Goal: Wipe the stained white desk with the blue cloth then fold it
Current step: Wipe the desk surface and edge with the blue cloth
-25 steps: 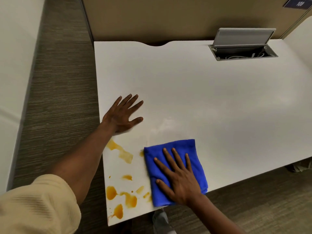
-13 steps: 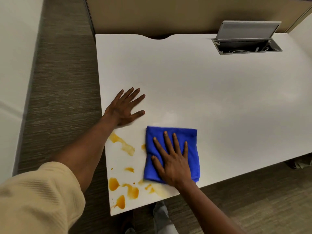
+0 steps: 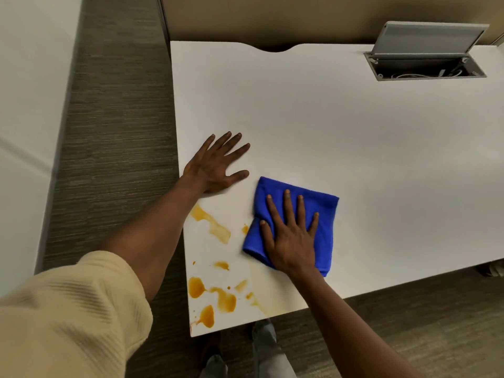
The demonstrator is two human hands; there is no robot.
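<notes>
- The white bench [image 3: 354, 137] fills most of the view. Its near left corner is soiled, while the wide stretch beyond the hands looks unmarked, so the work belongs to that one corner.
- At the far right a grey cable hatch [image 3: 425, 57] stands with its lid up and wires inside, well apart from the hands and out of the wiping path.
- The blue cloth [image 3: 326, 214] lies flat on the bench as a folded pad, just right of the stains. Doubled like this it gives a thick, firm face to push with, though the tidy fold the task asks for is, I judge, not yet made.
- The right hand [image 3: 293, 236] presses down on the cloth, palm flat, fingers [image 3: 286, 205] straight and spread. They pinch nothing; the spread appears meant to share the pressure over the whole pad.
- The left hand [image 3: 215, 166] rests flat on bare bench beyond the spill, fingers straight and apart, holding nothing. It seems to be a brace for the leaning body, kept off the mess.
- The orange stains [image 3: 215, 296] form a streak near the left edge and several blobs toward the near corner. A pale smear runs below the cloth, suggesting a partly cleaned strip.
- One small orange spot [image 3: 245, 229] sits just beside the cloth's left edge, likely next to go.
</notes>
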